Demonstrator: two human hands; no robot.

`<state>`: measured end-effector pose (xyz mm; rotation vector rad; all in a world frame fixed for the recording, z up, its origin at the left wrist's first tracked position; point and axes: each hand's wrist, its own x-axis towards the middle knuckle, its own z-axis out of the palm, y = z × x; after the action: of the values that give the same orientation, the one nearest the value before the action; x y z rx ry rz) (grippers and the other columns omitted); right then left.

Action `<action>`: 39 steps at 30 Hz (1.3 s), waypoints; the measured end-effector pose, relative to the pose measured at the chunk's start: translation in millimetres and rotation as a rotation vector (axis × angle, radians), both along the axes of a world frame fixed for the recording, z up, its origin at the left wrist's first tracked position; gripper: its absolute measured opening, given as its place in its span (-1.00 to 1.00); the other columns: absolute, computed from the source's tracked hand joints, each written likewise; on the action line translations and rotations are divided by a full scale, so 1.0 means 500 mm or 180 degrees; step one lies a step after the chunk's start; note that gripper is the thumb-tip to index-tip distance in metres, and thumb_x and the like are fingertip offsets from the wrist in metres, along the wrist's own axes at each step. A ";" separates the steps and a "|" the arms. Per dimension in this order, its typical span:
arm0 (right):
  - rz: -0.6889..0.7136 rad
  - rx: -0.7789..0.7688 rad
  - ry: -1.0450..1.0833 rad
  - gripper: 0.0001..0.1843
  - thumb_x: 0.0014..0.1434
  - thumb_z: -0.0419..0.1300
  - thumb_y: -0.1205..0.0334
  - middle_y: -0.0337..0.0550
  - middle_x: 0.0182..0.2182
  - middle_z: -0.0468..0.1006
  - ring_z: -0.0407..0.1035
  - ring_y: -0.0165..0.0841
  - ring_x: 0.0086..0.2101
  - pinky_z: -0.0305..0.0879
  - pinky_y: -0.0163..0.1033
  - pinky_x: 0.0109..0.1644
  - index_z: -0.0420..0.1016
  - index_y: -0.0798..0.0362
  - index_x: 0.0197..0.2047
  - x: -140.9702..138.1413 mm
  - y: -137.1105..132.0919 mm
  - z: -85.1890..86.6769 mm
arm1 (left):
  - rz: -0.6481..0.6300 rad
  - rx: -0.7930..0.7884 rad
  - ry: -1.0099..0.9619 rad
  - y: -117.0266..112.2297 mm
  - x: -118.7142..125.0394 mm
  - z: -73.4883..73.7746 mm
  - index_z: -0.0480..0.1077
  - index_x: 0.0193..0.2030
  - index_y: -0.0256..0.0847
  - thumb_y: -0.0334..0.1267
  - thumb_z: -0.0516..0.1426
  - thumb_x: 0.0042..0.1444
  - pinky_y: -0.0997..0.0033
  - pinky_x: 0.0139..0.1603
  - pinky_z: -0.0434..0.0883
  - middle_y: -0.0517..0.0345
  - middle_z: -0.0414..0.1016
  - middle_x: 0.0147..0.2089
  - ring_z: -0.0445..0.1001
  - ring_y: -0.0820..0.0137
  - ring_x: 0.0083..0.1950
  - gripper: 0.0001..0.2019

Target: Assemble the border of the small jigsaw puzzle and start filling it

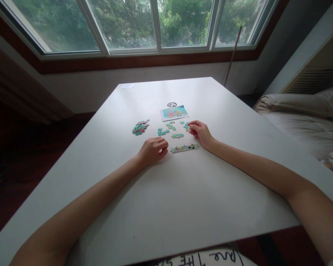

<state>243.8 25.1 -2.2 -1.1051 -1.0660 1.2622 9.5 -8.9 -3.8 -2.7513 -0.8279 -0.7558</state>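
My right hand (pixel 201 133) is at the right edge of the loose jigsaw pieces, its fingertips pinched at a small green puzzle piece (pixel 186 126). My left hand (pixel 153 150) rests on the table with its fingers curled in towards the thumb, and nothing shows in it. Between and just below the hands lies a joined strip of puzzle pieces (pixel 185 148). Above that strip sit a short joined section (pixel 177 136), a green cluster (pixel 163 132) and a few more green pieces (pixel 171 125). A heap of mixed pieces (pixel 140 128) lies farther left.
A picture card (pixel 174 113) lies behind the pieces on the white table (pixel 144 207), with a round black-and-white item (pixel 172 105) beyond it. Something pale and flat (pixel 127 86) lies at the far left corner. A thin stick (pixel 233 55) leans near the window.
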 end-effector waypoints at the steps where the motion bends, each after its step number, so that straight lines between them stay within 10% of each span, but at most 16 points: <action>1: 0.0002 -0.0004 0.0003 -0.84 -0.16 0.19 0.23 -0.34 -0.67 0.36 0.18 -0.53 -0.60 0.01 -0.37 -0.52 0.41 0.08 -0.43 0.000 -0.001 0.001 | 0.0030 0.0019 -0.0004 0.000 0.000 0.000 0.28 -0.52 -0.22 -0.40 -0.01 0.05 0.49 -0.43 0.21 0.21 0.30 -0.53 0.26 0.48 -0.48 -0.84; 33: 0.0039 0.0012 0.0041 -0.86 -0.14 0.19 0.25 -0.34 -0.68 0.36 0.19 -0.53 -0.60 0.02 -0.37 -0.51 0.42 0.10 -0.42 0.002 0.002 -0.005 | 0.0389 -0.0008 -0.0073 0.002 -0.001 -0.004 0.29 -0.52 -0.22 -0.41 -0.01 0.02 0.49 -0.43 0.19 0.22 0.31 -0.55 0.27 0.47 -0.49 -0.85; 39: 0.0050 0.0001 0.0067 -0.86 -0.14 0.20 0.26 -0.34 -0.68 0.37 0.20 -0.54 -0.60 0.02 -0.38 -0.51 0.42 0.10 -0.42 0.002 0.002 -0.004 | -0.0187 -0.0048 -0.0002 0.001 0.000 0.001 0.39 -0.40 -0.22 -0.42 -0.02 0.08 0.52 -0.41 0.20 0.21 0.37 -0.51 0.29 0.49 -0.48 -0.82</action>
<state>244.7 26.3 -4.3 -1.0828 -1.0608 1.2835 9.6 -8.3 -3.1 -2.8001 -0.7589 -0.7641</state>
